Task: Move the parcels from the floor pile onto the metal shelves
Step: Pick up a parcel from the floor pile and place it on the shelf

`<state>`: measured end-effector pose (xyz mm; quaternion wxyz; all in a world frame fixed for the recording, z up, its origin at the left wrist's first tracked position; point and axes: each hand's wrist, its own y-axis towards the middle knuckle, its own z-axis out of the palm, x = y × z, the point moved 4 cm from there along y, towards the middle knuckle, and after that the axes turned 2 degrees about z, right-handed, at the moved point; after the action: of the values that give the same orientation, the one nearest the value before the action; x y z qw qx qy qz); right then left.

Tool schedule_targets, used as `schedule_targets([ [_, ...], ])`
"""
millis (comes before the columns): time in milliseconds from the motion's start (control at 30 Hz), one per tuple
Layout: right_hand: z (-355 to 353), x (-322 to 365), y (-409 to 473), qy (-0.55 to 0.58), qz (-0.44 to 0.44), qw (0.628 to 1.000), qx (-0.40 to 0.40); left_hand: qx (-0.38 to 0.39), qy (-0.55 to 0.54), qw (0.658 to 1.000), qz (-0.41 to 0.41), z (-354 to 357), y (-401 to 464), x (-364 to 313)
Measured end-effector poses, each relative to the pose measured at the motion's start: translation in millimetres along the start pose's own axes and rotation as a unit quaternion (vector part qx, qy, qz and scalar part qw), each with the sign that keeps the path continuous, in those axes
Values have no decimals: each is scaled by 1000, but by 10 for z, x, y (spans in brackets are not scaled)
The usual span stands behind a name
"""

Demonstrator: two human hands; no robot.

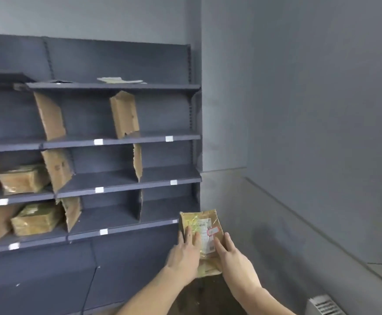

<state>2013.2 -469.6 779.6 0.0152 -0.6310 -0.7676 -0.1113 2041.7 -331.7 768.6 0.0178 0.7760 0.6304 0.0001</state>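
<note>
Brown parcel (200, 233) grasped by left hand (184, 253) and right hand (233, 255) beside metal shelves (117, 138); white label (204, 226) print illegible.

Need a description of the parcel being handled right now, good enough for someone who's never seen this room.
Find the grey metal shelves against the wall, then look just past their lower right corner. There both hands hold one flat brown parcel upright. Unlike the parcels lying on the left shelves, it carries a white label and a small red-bordered sticker.
</note>
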Motion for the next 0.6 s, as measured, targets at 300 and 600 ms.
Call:
schedule_targets([
  [300,311,1755,491,-2,-117,993,-6,-34,25,993,-108,-291,-655,1773],
  [600,472,3240,675,-20,-181,983,-14,-56,3,988,-142,-439,-1195,3137],
])
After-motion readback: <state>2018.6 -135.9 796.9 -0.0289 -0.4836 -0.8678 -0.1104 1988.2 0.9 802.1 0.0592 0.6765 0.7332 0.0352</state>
